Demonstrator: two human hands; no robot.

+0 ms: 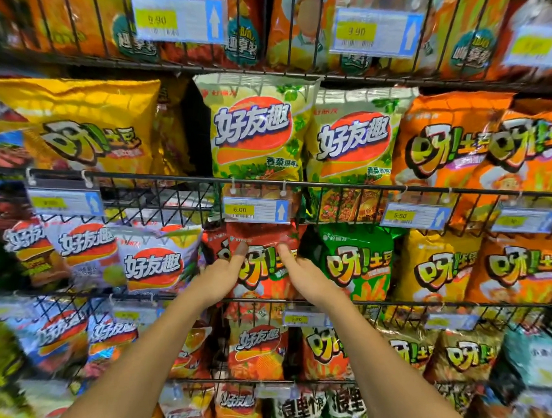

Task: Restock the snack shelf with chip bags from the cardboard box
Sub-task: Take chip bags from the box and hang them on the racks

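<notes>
- Head view: a wire shelf runs across the frame in several tiers, each with a black front rail hung with price tags.
- Top tier: orange bags packed side by side, blurred.
- Next tier down: a yellow bag at the left, two pale green bags in the middle, orange bags at the right.
- Tier at hand height: white-and-lilac bags at the left, then red ones, a green bag, a yellow bag and an orange bag.
- Lower tiers: more bags in blue-white, red and brown, too blurred to tell apart.
- The red chip bag stands upright in the hand-height tier, just below the price tag reading 6.00, between another red bag and the green bag. It is glossy, with large green-yellow lettering outlined in black and a crimped top edge.
- The left hand grasps the red chip bag at its left edge, one digit lying straight on the front.
- The right hand grasps its right edge the same way, beside the green bag.
</notes>
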